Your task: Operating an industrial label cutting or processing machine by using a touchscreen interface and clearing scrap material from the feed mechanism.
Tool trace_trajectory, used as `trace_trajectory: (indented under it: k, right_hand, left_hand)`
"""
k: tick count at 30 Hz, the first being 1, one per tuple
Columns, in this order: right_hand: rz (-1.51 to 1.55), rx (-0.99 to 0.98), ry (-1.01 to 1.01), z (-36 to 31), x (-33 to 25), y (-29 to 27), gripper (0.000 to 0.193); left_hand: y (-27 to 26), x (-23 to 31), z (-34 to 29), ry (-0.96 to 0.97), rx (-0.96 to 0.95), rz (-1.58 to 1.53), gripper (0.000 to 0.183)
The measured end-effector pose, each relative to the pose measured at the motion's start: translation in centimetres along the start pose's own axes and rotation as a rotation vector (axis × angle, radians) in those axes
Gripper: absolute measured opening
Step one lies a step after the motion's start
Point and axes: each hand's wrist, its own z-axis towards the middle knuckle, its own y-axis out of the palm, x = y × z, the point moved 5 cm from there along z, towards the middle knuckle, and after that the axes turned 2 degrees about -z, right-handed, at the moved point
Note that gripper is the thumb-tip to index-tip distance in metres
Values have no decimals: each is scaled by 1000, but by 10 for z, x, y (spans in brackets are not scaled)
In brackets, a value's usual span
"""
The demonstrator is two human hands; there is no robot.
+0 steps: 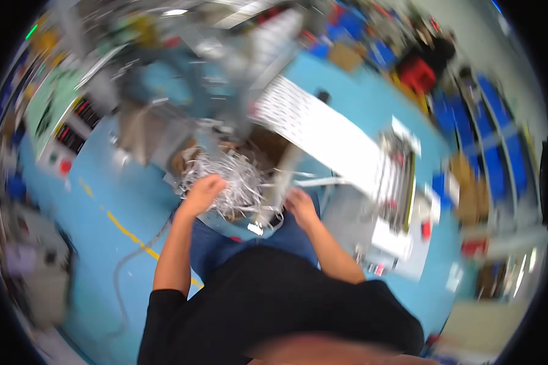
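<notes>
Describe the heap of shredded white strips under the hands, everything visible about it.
The shredded strips form a loose, tangled heap of thin white and grey ribbons that look like paper. The heap seems to fill a brown cardboard box above the blue floor, in front of the person's legs. Strands stick out on all sides. The left hand rests on its left part, fingers curled into the strips; the right hand is at its right edge. Motion blur hides finer detail.

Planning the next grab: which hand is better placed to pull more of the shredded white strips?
Left, probably. The left hand is already on the pile of shredded white strips; the right hand sits beside it, near the pale upright bar. Blur hides the grips.
</notes>
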Motion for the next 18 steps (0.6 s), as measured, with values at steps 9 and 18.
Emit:
trace_trajectory:
  k: [9,18]
  right_hand:
    - [440,-68,-92,35,-5,13,35]
    - [518,-405,-133,51,-39,83,24]
  left_hand:
    - [-30,-53,-17,-301,-73,-227,21]
    - [-45,-99,-36,-534,-37,-733,20]
